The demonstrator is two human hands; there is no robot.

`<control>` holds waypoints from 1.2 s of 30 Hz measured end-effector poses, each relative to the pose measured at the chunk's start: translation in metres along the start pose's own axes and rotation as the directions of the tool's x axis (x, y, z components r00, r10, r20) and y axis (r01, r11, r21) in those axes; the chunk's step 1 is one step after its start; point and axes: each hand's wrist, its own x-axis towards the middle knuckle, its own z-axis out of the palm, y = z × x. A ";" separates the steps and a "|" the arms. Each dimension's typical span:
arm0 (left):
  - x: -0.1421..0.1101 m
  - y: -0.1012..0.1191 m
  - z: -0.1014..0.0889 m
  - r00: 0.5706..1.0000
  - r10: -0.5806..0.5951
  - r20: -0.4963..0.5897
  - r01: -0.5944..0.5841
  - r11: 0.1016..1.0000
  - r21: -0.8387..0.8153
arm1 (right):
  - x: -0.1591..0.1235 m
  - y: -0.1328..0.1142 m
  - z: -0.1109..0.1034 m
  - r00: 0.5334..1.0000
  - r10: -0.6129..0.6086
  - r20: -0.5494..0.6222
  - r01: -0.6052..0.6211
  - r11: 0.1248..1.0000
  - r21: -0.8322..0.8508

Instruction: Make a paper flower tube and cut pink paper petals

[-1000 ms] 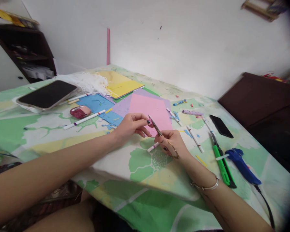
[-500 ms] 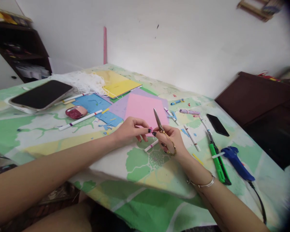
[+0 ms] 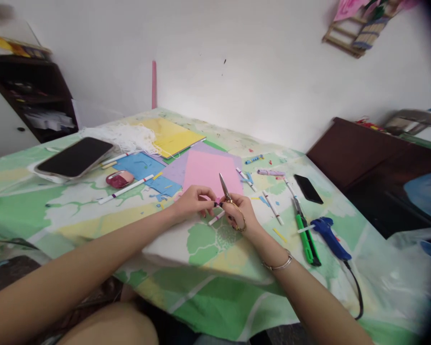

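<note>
Near the table's front edge my two hands meet fingertip to fingertip. My left hand (image 3: pixel 195 202) pinches a tiny pink paper piece (image 3: pixel 218 200) between thumb and finger. My right hand (image 3: pixel 241 212) touches the same piece with its fingertips, and gold-handled scissors (image 3: pixel 230 196) hang in its fingers with the blades pointing up and away. Just beyond the hands lies a pink paper sheet (image 3: pixel 210 167), on top of a lilac sheet (image 3: pixel 174 170). A white marker (image 3: pixel 216 218) rests on the cloth below my fingers.
On the right lie a green cutter (image 3: pixel 308 242), a blue glue gun (image 3: pixel 332 239) with its cord, and a black phone (image 3: pixel 308 188). To the left are another phone (image 3: pixel 75 155), white string (image 3: pixel 129 136), blue paper (image 3: pixel 141 165) and a yellow pad (image 3: pixel 179 136). Paper scraps and markers are scattered about.
The camera view has shifted, so the whole scene sits lower and the right side slides leftward. Both hands keep their pinch at the pink piece; the scissors remain in my right hand.
</note>
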 end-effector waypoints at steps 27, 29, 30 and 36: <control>-0.002 -0.016 0.002 0.991 0.117 -0.064 -0.116 0.993 0.020 | 0.000 0.018 0.013 0.972 -0.078 -0.220 0.086 0.996 0.027; 0.000 -0.017 0.001 0.992 0.107 -0.073 -0.106 0.994 0.020 | 0.000 0.019 0.012 0.972 -0.090 -0.219 0.097 0.995 0.019; 0.000 -0.017 0.001 0.992 0.103 -0.074 -0.102 0.995 0.018 | 0.001 0.019 0.012 0.970 -0.096 -0.224 0.102 0.995 0.016; 0.001 -0.016 0.002 0.996 0.090 -0.025 -0.090 0.996 0.006 | -0.002 0.018 0.009 0.971 -0.148 -0.189 0.157 0.987 0.032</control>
